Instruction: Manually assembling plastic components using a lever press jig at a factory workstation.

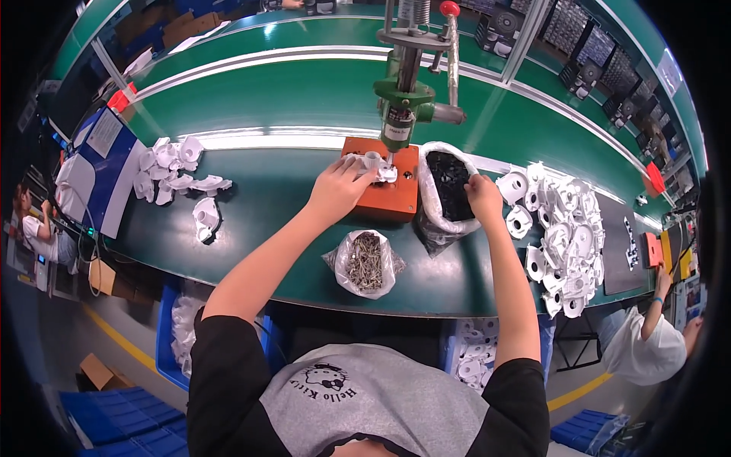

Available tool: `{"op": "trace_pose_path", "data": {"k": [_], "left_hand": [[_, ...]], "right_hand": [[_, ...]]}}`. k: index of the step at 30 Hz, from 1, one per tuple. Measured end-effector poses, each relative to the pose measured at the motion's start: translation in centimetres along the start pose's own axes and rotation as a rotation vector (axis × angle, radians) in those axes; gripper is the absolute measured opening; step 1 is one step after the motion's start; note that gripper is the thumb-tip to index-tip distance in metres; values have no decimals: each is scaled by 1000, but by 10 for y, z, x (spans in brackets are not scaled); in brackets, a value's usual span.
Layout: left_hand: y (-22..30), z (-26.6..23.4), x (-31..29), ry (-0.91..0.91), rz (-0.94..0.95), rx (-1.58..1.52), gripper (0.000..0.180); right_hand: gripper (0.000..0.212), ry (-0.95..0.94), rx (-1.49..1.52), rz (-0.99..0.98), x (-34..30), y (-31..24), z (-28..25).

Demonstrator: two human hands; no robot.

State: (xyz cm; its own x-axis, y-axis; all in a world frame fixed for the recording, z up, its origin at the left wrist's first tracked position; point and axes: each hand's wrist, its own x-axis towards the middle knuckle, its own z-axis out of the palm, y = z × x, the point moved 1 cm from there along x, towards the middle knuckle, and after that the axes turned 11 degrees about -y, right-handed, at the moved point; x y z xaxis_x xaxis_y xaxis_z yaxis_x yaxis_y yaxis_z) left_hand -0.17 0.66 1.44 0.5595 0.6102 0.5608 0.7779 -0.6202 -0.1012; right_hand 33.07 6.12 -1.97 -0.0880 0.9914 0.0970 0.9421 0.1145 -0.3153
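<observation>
My left hand [340, 187] is closed on a white plastic part [387, 174] that sits on the orange fixture block [388, 199]. Right above it is the tip of a green hand press [397, 126] with a red-knobbed lever. At the right rim of a clear plastic bag [432, 190] full of small black parts [449, 183], the fingers of my right hand [484, 199] are drawn together. What they pinch, if anything, is hidden. Nearer to me stands an open bag of metal screws [365, 263], touched by neither hand.
White plastic parts lie in a big heap [567, 236] on the right and a smaller group [171, 167] on the left, beside a blue-and-white machine [99, 175]. A green conveyor belt [289, 91] runs behind the bench. Another person [647, 343] works at far right.
</observation>
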Motion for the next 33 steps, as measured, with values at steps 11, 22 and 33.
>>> {"op": "trace_pose_path", "data": {"k": [11,22,33], "left_hand": [[2,7,-7,-73,-46,-100,19],[22,11,-7,55,-139,-174,24],[21,19,-7,156,-165,-89,19]], "right_hand": [[12,2,-16,-16,-7,-6,-13],[20,-133,802,-305,8,-127,7],[31,19,238,-237,17,-154,28]]}}
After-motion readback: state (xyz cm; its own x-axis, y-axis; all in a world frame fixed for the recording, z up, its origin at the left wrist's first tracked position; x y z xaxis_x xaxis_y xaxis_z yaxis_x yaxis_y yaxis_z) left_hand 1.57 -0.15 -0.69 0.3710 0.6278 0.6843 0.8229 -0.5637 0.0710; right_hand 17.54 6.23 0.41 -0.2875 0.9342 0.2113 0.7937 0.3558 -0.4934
